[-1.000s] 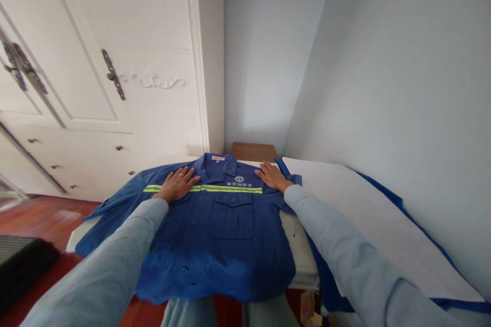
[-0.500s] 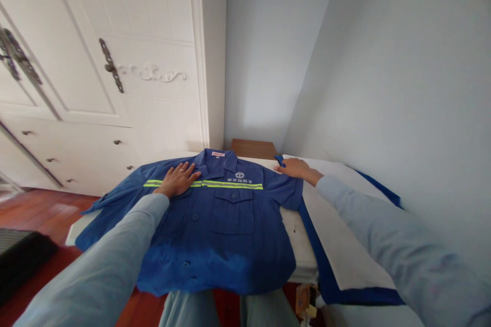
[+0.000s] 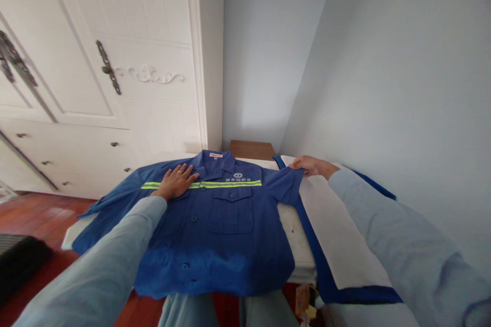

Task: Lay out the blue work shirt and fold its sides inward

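Observation:
A blue work shirt (image 3: 230,235) with a yellow-green reflective stripe and a white chest logo lies front up, collar away from me, over a white table (image 3: 293,235). My left hand (image 3: 176,182) rests flat on its left chest, fingers spread, partly covering the stripe. At the right, my right hand (image 3: 310,165) pinches the top edge of the short sleeve (image 3: 286,184) near its cuff. Beneath that hand and forearm lies a white sheet (image 3: 333,235) on top of a blue cloth (image 3: 345,295).
A white wardrobe (image 3: 153,25) with dark handles stands at the back left. Behind the table is a brown wooden box (image 3: 251,149) against the grey wall (image 3: 402,71). A black object (image 3: 23,260) sits on the red floor (image 3: 46,209) at left.
My right hand has moved slightly right and now grips the sleeve's end, where before it lay over the sleeve's upper edge. My left hand stays on the shirt's chest.

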`<action>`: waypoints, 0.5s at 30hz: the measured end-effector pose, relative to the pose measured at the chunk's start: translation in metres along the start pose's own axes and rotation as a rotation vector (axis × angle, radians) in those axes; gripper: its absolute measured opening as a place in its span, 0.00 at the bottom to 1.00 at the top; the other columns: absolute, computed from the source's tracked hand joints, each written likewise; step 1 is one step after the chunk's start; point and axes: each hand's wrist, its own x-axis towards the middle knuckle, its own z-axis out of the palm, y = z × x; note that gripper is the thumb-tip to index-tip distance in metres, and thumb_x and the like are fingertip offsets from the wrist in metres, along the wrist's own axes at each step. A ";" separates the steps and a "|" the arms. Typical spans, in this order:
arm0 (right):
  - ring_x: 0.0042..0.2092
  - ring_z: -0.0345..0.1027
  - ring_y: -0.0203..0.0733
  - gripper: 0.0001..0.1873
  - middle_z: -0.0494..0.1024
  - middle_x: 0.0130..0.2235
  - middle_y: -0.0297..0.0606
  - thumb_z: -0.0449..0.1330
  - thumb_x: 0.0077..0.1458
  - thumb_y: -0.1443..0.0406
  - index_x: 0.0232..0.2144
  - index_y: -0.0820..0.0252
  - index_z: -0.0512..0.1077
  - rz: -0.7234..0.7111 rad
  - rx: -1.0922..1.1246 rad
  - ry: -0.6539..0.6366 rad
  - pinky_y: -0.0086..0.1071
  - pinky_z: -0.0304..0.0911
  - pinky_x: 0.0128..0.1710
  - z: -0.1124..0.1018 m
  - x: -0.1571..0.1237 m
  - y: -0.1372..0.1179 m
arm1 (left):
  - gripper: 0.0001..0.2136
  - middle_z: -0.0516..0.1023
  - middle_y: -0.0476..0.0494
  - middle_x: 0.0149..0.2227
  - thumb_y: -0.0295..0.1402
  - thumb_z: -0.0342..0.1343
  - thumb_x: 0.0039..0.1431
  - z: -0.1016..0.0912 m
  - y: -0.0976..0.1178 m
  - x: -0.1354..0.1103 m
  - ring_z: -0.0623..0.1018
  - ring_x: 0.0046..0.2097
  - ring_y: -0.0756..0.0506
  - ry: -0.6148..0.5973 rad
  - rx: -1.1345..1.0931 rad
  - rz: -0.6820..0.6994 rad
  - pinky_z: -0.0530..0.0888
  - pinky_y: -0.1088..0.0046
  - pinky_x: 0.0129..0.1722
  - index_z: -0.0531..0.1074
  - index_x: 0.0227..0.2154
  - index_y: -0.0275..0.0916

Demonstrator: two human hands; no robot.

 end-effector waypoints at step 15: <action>0.33 0.76 0.40 0.10 0.82 0.35 0.46 0.65 0.60 0.62 0.38 0.65 0.76 0.107 0.408 -0.183 0.35 0.73 0.40 0.027 -0.064 0.021 | 0.30 0.50 0.36 0.72 0.47 0.36 0.69 -0.007 0.005 -0.001 0.50 0.72 0.36 -0.044 -0.014 -0.057 0.52 0.48 0.67 0.52 0.70 0.43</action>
